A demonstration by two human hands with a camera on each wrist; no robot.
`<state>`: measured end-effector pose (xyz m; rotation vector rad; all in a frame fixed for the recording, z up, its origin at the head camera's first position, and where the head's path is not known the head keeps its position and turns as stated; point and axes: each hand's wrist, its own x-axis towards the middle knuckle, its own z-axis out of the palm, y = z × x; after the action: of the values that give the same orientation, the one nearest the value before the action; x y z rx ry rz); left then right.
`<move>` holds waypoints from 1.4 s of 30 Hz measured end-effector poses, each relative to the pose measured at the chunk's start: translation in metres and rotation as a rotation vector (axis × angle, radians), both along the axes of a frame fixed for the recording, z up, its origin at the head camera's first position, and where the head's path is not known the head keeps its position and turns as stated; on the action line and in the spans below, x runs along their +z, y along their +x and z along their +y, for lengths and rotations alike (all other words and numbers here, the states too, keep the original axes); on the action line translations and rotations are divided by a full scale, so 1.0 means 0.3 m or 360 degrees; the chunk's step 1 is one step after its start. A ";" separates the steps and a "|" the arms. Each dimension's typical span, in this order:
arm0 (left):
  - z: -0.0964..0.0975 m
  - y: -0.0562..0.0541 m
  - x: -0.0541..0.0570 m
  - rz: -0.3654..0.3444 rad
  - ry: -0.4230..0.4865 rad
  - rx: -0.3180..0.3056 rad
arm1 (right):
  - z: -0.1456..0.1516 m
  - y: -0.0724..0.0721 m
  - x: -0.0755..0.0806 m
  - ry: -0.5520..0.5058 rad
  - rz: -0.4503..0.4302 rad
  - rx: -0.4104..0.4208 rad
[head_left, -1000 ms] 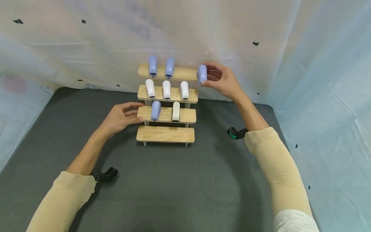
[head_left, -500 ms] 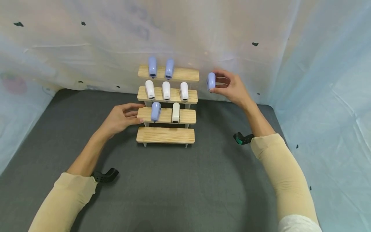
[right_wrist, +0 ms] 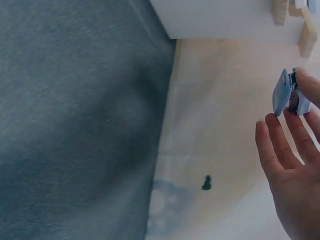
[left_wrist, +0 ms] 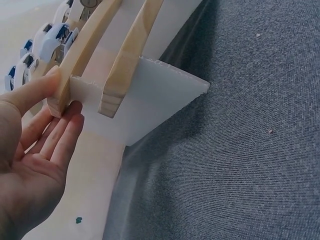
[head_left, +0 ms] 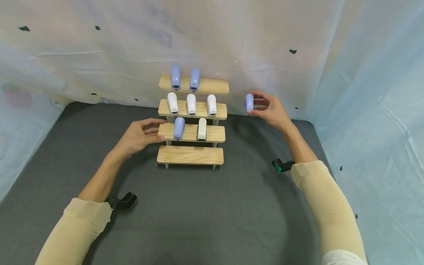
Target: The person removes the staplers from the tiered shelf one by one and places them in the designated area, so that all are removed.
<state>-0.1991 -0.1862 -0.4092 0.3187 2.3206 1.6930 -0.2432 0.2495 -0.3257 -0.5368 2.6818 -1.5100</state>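
Observation:
In the head view, my right hand [head_left: 271, 110] pinches a small lavender stapler [head_left: 249, 102] between thumb and fingers, held in the air right of the tiered wooden rack [head_left: 190, 155]. The right wrist view shows this stapler [right_wrist: 283, 95] from its side, apart from the rack. My left hand [head_left: 140, 135] grips the left end of the rack's second-lowest board [left_wrist: 65, 90], thumb above and fingers beneath. Two lavender staplers [head_left: 175, 77] stand on the top board, three white staplers [head_left: 191, 104] on the one below. The second-lowest board bears a lavender stapler [head_left: 179, 128] and a cream stapler [head_left: 202, 129].
The rack stands on a dark grey table [head_left: 198, 206], close to a pale sheet [head_left: 132, 66] hanging behind. Another bluish sheet [head_left: 374, 110] hangs along the right side. A black wrist mount [head_left: 122, 201] sticks out from the left sleeve, with a similar one on the right.
My right hand has carried the lavender stapler away from the top board's right end, to the right and downward. The left hand keeps its grip on the rack.

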 end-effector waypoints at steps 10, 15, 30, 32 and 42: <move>-0.002 -0.001 -0.001 -0.0023 0.0004 -0.0001 | 0.059 -0.006 -0.089 -0.0044 -0.0079 -0.0044; -0.001 -0.001 -0.005 -0.0022 0.0017 -0.0001 | 0.077 -0.007 -0.135 -0.0070 -0.0017 -0.0078; -0.003 0.003 -0.010 -0.0024 0.0032 -0.0015 | 0.120 -0.056 -0.306 -0.0053 -0.0030 -0.0205; -0.003 0.002 -0.013 -0.0024 0.0048 -0.0025 | 0.123 -0.056 -0.322 -0.0046 -0.0051 -0.0225; -0.007 0.004 -0.017 0.0002 0.0057 -0.0015 | 0.083 -0.033 -0.297 -0.0076 -0.0170 -0.0201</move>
<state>-0.1981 -0.1882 -0.4143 0.3374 2.2883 1.7319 -0.2532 0.2745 -0.4147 -0.2835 2.6495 -1.5877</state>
